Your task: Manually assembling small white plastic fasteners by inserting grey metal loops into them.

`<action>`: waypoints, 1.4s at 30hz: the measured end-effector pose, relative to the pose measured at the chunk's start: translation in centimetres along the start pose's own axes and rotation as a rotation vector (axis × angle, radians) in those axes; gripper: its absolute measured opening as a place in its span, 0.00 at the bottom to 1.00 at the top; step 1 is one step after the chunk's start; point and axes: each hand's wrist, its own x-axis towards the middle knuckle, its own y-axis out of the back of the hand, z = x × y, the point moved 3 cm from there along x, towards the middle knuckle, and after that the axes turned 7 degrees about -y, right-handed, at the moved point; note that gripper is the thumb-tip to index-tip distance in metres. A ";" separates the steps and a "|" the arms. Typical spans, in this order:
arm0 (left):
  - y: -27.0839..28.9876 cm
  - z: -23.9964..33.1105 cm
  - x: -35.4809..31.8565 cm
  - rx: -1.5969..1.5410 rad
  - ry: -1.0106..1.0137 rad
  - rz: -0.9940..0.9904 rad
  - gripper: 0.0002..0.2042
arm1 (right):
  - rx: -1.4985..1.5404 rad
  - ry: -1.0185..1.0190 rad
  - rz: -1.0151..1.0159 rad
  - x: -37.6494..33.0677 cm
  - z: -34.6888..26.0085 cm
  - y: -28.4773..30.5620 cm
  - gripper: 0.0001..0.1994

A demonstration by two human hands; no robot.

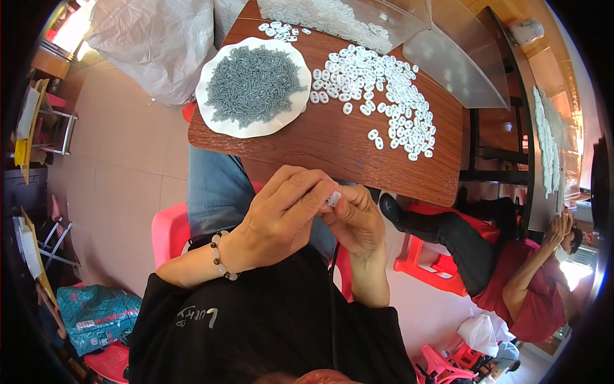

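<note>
Both my hands meet above my lap, just below the near edge of a brown wooden table [332, 144]. My left hand [281, 214], with a bead bracelet on its wrist, pinches a small white plastic piece [332, 199] from above. My right hand [358, 221] grips the same piece from below. On the table a white plate [208, 73] is heaped with small grey pins [252, 83]. To its right lies a spread of several small white oval pieces [384, 89].
A clear plastic bag [345, 19] of white pieces lies at the table's far edge. A large white sack [153, 38] stands on the floor to the left. Another person in a red shirt [531, 281] sits at the right on a red stool [428, 256].
</note>
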 end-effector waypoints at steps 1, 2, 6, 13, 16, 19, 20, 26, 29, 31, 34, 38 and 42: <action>0.0 0.0 0.1 0.000 0.021 0.026 0.18 | 0.000 -0.002 0.001 0.0 0.0 0.0 0.20; 0.1 0.0 0.1 0.000 0.023 0.027 0.18 | 0.008 -0.003 0.002 0.1 0.0 -0.1 0.19; 0.0 -0.2 0.1 -0.007 0.022 0.006 0.19 | 0.041 -0.014 -0.010 0.3 0.0 -0.1 0.17; -0.3 -0.6 0.2 0.027 0.016 -0.019 0.18 | 0.057 0.036 0.004 0.8 -0.1 -0.6 0.17; -0.7 -1.2 0.8 -0.024 0.042 -0.008 0.16 | 0.037 0.043 -0.014 1.0 -1.0 -0.4 0.18; -1.7 -1.8 1.7 -0.059 0.019 0.021 0.14 | 0.011 0.070 -0.041 1.2 -1.8 0.5 0.19; -2.1 -2.0 2.1 -0.068 0.004 0.022 0.14 | 0.042 0.083 -0.015 1.1 -2.0 1.1 0.19; -5.1 -3.1 3.8 -0.115 -0.018 0.049 0.14 | 0.116 0.200 0.138 1.2 -3.8 2.3 0.19; -6.4 -3.7 4.1 -0.142 -0.031 0.085 0.14 | 0.119 0.241 0.164 1.2 -4.1 3.4 0.19; -6.8 -4.0 3.9 -0.169 0.027 0.084 0.15 | 0.131 0.247 0.177 1.1 -4.1 4.0 0.18; -6.9 -4.3 3.7 -0.197 0.052 0.088 0.16 | 0.110 0.228 0.149 1.2 -3.9 4.5 0.17; -6.8 -4.5 3.5 -0.216 0.081 0.075 0.16 | 0.140 0.239 0.123 1.4 -3.9 4.0 0.17; -6.8 -4.7 3.5 -0.220 0.077 0.070 0.16 | 0.129 0.232 0.175 1.4 -4.1 2.9 0.15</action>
